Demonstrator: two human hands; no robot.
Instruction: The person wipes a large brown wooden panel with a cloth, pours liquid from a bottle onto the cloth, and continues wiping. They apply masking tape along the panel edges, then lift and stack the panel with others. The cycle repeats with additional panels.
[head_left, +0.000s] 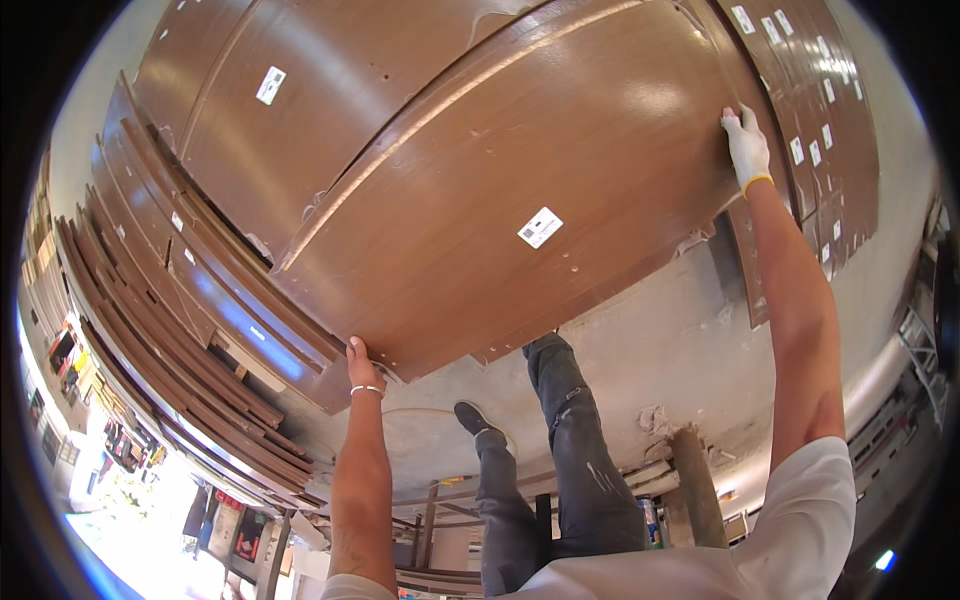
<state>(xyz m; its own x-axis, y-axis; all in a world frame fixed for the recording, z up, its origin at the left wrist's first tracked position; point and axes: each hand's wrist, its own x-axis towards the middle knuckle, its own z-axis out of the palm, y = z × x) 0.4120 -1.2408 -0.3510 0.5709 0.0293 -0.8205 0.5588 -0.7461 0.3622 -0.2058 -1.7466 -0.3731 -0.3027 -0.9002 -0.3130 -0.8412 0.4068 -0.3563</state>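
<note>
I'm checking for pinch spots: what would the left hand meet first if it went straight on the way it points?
The left hand would most likely meet the nearest brown panel first, since it rests against that panel's edge. Depth is unclear, as part of the hand is hidden.

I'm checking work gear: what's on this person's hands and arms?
The right hand wears a white glove edged in yellow at the wrist; the left hand shows no glove, with a pale band at the wrist. Short, whitish sleeves leave both forearms uncovered.

Brown panel (490,190) with black-marked white label (540,228)
</note>
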